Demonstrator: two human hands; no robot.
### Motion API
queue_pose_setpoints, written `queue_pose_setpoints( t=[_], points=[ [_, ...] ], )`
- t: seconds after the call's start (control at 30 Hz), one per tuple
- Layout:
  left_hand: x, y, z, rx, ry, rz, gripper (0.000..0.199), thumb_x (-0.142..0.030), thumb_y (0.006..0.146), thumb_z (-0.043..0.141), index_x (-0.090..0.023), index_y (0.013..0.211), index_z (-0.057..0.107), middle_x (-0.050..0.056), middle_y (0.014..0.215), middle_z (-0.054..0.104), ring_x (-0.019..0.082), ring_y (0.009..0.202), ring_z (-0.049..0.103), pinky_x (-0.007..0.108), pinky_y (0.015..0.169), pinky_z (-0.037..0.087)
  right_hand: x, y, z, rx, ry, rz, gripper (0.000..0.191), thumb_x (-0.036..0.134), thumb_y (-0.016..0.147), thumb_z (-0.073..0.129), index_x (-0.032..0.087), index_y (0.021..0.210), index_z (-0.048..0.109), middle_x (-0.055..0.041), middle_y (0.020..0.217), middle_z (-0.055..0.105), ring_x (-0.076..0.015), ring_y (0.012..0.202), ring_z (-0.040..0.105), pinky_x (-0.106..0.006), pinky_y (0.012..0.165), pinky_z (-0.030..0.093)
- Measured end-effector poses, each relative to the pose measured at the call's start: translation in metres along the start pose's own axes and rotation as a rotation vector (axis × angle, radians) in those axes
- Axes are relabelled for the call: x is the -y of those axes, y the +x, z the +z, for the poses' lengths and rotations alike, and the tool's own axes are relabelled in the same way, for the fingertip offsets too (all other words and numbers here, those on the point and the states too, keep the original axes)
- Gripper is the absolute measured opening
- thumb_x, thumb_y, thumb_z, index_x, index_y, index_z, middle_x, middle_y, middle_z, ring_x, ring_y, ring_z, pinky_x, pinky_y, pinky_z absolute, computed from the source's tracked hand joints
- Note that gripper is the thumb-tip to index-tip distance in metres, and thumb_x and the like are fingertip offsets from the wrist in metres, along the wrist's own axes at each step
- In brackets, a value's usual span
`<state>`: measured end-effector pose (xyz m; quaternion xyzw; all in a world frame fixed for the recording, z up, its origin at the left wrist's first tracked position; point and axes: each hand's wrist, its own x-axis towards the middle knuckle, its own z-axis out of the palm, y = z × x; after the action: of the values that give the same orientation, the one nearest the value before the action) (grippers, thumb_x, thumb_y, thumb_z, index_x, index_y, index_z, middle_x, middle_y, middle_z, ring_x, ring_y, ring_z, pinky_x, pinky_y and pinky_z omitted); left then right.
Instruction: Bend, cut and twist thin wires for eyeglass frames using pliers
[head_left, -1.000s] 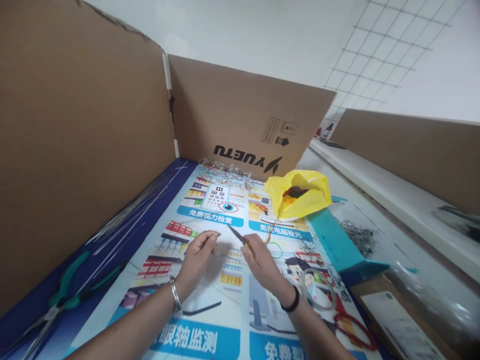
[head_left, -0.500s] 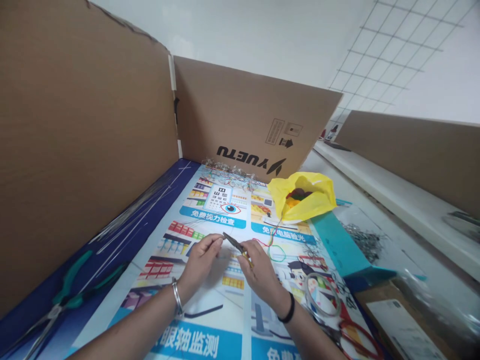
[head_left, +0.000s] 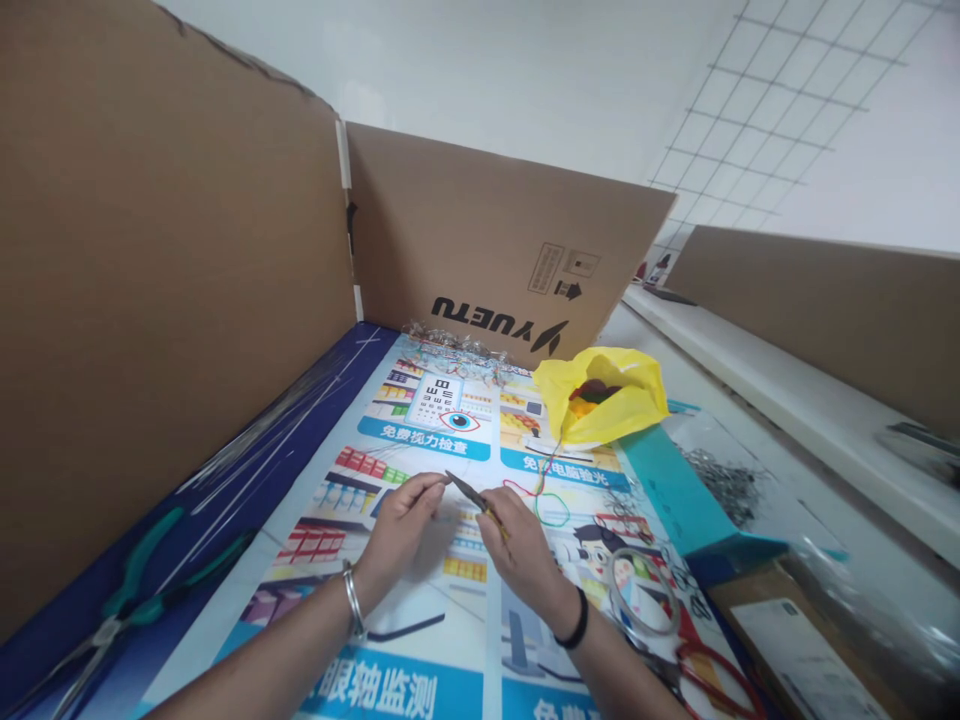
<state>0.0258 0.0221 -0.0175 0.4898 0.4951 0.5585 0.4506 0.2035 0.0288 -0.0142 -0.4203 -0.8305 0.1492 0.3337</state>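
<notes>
Yellow-handled pliers with a dark, slim metal nose point(head_left: 466, 488) sit in my right hand point(head_left: 517, 550), fingers wrapped round the grips. Nose points at the fingertips of my left hand point(head_left: 397, 525), which are pinched together. Whatever they pinch is too thin to make out; can't tell if the nose bites on it or just meets the fingers. Both hands are over the printed poster sheet point(head_left: 484, 600), mid-counter.

Progress, my read: one small piece mid-work, not set down. A tangle of thin silvery wire bits point(head_left: 457, 345) lies along the back edge; could be finished pieces or offcuts, can't tell. Long straight silvery strands point(head_left: 244, 435) lie on the blue strip at left, look unworked. Loose pile of small silvery metal bits point(head_left: 724, 485) at right, state unclear. No count possible.

Large teal-handled pliers point(head_left: 109, 632) lie at near left, handles spread, out of my hands. Silvery ring-shaped coil point(head_left: 671, 610) is at near right beside the red-handled tool point(head_left: 731, 665), also unheld. Crumpled yellow bag point(head_left: 637, 400) lies open, red-green cord point(head_left: 551, 500) trailing toward my right hand.
</notes>
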Motion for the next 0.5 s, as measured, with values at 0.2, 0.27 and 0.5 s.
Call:
queue_pose_setpoints(
  t=[0.2, 0.27, 0.5],
  points=[
    [-0.0004, -0.0006, -0.0005, 0.001, 0.005, 0.000, 0.026, -0.038, 0.077, 0.056, -0.019, 0.089, 0.068, -0.001, 0.063, 0.056, 0.015, 0.064, 0.050, 0.026, 0.066, 0.040, 0.0012, -0.0003, -0.0012, -0.028, -0.018, -0.034, 0.016, 0.022, 0.089, 0.041, 0.019, 0.099, 0.053, -0.0073, 0.088, 0.058, -0.0194, 0.084, 0.053, -0.033, 0.073, 0.046],
    [0.0008, -0.0004, -0.0007, 0.002, 0.004, 0.000, 0.026, -0.038, 0.077, 0.056, -0.019, 0.089, 0.068, 0.000, 0.063, 0.057, 0.015, 0.064, 0.050, 0.026, 0.066, 0.041, 0.0013, -0.0004, -0.0014, -0.028, -0.026, -0.042, 0.016, 0.022, 0.089, 0.041, 0.019, 0.098, 0.054, -0.0074, 0.088, 0.059, -0.0194, 0.083, 0.053, -0.033, 0.073, 0.046],
    [0.0055, -0.0002, -0.0009, 0.020, -0.021, -0.009, 0.027, -0.038, 0.078, 0.056, -0.020, 0.096, 0.068, -0.001, 0.066, 0.059, 0.014, 0.064, 0.051, 0.026, 0.067, 0.042, -0.0003, -0.0018, 0.0001, -0.069, -0.039, -0.051, 0.018, 0.021, 0.089, 0.041, 0.018, 0.102, 0.052, -0.0084, 0.091, 0.058, -0.0203, 0.086, 0.053, -0.034, 0.075, 0.046]
  ],
)
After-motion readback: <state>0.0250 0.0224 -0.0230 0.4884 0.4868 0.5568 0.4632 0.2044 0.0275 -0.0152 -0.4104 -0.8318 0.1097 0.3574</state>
